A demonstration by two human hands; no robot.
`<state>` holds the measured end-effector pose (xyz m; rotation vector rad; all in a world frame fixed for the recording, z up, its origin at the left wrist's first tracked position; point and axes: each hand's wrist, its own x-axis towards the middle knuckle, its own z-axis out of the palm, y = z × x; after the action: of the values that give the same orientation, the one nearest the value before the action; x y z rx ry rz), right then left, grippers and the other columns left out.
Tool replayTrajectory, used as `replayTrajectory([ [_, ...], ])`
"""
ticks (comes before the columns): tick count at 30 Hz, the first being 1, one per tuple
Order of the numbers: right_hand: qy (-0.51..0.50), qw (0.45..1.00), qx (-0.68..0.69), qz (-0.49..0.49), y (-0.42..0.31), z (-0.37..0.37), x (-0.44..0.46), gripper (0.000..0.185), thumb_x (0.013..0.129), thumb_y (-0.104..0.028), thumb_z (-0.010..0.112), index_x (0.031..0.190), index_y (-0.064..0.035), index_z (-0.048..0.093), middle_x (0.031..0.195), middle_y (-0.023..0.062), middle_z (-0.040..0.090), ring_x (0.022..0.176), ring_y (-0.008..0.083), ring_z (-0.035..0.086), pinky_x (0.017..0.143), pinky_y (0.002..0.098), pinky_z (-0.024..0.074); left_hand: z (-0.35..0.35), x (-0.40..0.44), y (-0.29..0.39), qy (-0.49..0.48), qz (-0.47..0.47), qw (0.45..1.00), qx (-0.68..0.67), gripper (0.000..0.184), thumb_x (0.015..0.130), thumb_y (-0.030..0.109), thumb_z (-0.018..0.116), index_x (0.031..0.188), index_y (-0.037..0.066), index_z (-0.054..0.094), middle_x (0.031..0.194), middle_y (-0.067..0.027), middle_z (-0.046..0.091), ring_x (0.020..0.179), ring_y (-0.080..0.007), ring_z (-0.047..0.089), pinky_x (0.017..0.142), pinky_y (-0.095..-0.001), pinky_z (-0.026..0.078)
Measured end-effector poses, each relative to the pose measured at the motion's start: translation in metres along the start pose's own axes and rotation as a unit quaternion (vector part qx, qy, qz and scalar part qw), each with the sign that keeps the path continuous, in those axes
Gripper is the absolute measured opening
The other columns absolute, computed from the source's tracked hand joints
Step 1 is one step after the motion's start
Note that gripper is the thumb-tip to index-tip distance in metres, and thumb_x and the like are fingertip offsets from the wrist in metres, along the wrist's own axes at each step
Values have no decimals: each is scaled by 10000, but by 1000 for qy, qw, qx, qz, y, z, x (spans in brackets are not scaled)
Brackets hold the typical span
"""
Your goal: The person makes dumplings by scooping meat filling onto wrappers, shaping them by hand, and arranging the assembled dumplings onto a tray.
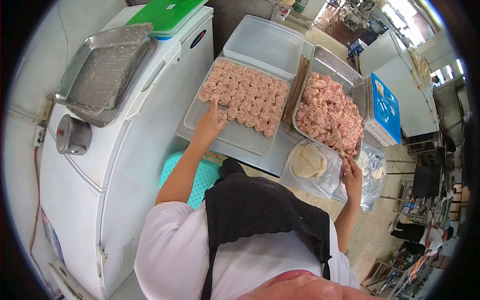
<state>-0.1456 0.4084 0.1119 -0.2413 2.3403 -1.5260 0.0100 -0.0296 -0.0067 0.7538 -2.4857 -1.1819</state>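
Note:
My left hand (210,124) is over the near left part of a translucent plastic tray (240,141). Between its thumb and forefinger sits a small meat dumpling (222,115), at the edge of the packed rows of dumplings (245,92). My right hand (352,176) is closed around the end of a narrow, meat-smeared spatula (338,137). The spatula's far part lies against ground meat (325,105) heaped in a deep metal pan (337,61). Left of that hand, a stack of round, pale dough wrappers (309,161) rests on clear plastic (327,182).
An unfilled plastic container (265,42) stands behind the tray. Blue-lidded boxes (385,107) are right of the pan. On the white freezer (150,135) at left are metal trays (102,70) and a pot (74,134). A turquoise stool (192,177) stands below; another person (434,237) is far right.

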Motion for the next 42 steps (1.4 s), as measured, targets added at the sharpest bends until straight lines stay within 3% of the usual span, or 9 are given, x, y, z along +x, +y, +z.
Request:
replayTrajectory([
  [9, -59, 995, -50, -58, 7, -12, 24, 315, 986, -284, 526, 1095, -10, 635, 695, -66, 477, 588, 17, 398, 522, 181, 314, 16, 33, -7, 35, 21, 994, 99, 901, 742, 119, 709, 1476, 68, 190, 1308, -255, 511, 1163, -402, 528, 941, -427, 458],
  [12, -72, 973, -178, -125, 8, -28, 44, 294, 972, -259, 525, 1070, -7, 639, 685, 38, 576, 584, 134, 525, 552, 279, 415, 1, 25, 3, -3, 44, 995, 93, 868, 731, 137, 729, 1438, -11, 247, 1287, -296, 500, 1168, -441, 503, 965, -442, 440],
  [15, -21, 841, -496, -214, -9, -64, 63, 243, 936, -185, 531, 1051, 2, 635, 783, 202, 642, 697, 333, 626, 641, 423, 478, -5, 11, 42, 24, 50, 985, 162, 854, 744, 142, 731, 1429, -31, 252, 1293, -266, 517, 1176, -399, 523, 981, -433, 430],
  [20, -78, 885, -302, -346, -53, -51, 53, 195, 921, -176, 541, 937, 1, 622, 869, 238, 630, 789, 429, 602, 677, 485, 471, 50, -4, 194, -280, 9, 913, -297, 849, 788, 206, 745, 1445, -30, 262, 1248, -142, 567, 1100, -245, 568, 926, -368, 461],
  [23, -78, 831, -448, -320, -47, -43, 70, 205, 908, -218, 573, 875, -25, 635, 830, 189, 642, 759, 392, 626, 651, 466, 486, 135, -18, 226, -350, 91, 820, -443, 749, 826, 197, 709, 1448, 51, 319, 1125, -88, 615, 958, -183, 607, 800, -320, 504],
  [30, -109, 609, -724, -306, -58, -149, 108, 230, 848, -272, 609, 700, -110, 678, 687, 75, 652, 660, 234, 664, 533, 370, 490, 221, -52, 237, -296, 336, 894, -27, 297, 743, 156, 705, 1024, 90, 635, 1011, -98, 610, 1017, -254, 551, 860, -393, 446],
  [34, -119, 613, -690, -365, 5, -153, 112, 131, 732, -107, 601, 626, -94, 677, 650, 94, 659, 646, 244, 678, 537, 366, 518, 251, -70, 238, -148, 405, 879, 203, 191, 697, 187, 698, 853, 90, 644, 937, -64, 598, 1021, -282, 529, 868, -436, 422],
  [37, -147, 660, -655, -336, 5, -153, 83, 119, 730, -86, 582, 654, -73, 673, 672, 116, 665, 664, 253, 684, 549, 361, 527, 259, -66, 232, -177, 367, 879, 248, 188, 759, 211, 680, 912, 108, 645, 918, -86, 586, 1024, -262, 533, 861, -440, 404],
  [42, -176, 726, -588, -310, 31, -145, 80, 139, 774, -99, 558, 701, -30, 655, 720, 167, 667, 673, 305, 676, 582, 400, 535, 273, -67, 253, -214, 285, 932, 62, 145, 808, 180, 627, 926, 94, 628, 924, -82, 604, 916, -278, 568, 813, -394, 435],
])
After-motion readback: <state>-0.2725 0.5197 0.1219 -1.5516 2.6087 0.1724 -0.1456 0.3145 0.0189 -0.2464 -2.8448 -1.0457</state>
